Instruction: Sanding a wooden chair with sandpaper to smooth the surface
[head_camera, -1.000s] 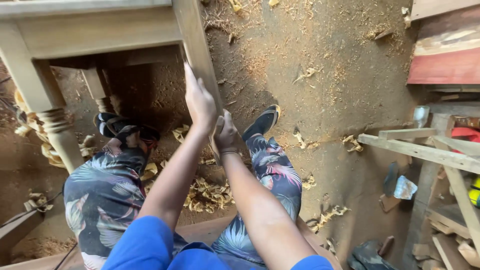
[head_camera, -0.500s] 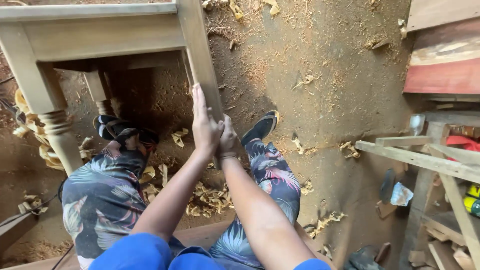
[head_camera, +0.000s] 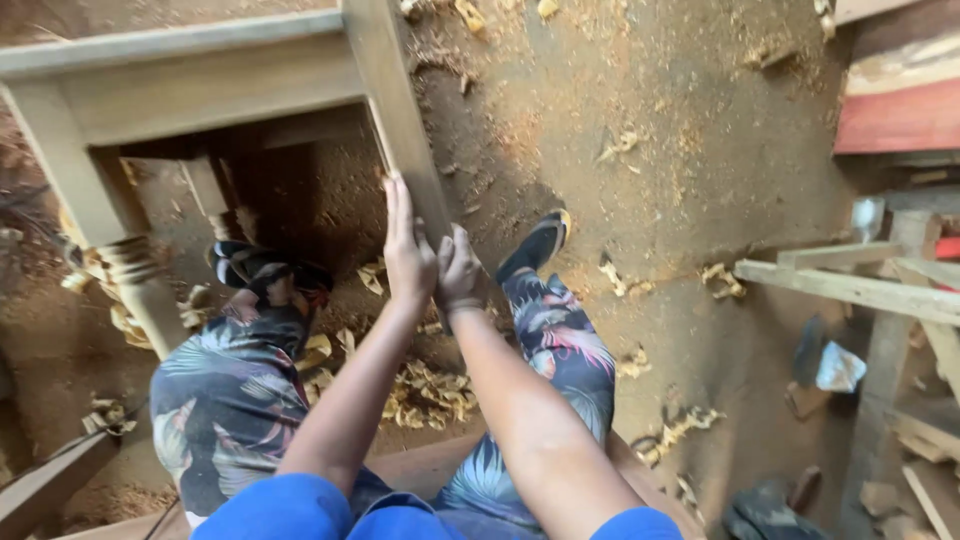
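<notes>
A bare wooden table frame (head_camera: 200, 85) stands in front of me, and its near square leg (head_camera: 400, 110) slants down between my knees. My left hand (head_camera: 406, 250) lies flat along the left face of that leg, fingers stretched upward. My right hand (head_camera: 460, 272) wraps the lower end of the same leg from the right side. Both hands press against the wood next to each other. The foot of the leg is hidden behind my hands. A turned leg (head_camera: 140, 275) of the frame stands at the left.
Wood shavings (head_camera: 425, 385) and sawdust cover the dirt floor. My feet in dark sandals (head_camera: 540, 240) rest either side of the leg. Timber slats (head_camera: 850, 290) and offcuts pile up at the right, with a red board (head_camera: 900, 115) at the top right.
My left hand slid down the leg about a second ago and now sits close beside my right hand. The view has shifted slightly; both hands stay on the leg.
</notes>
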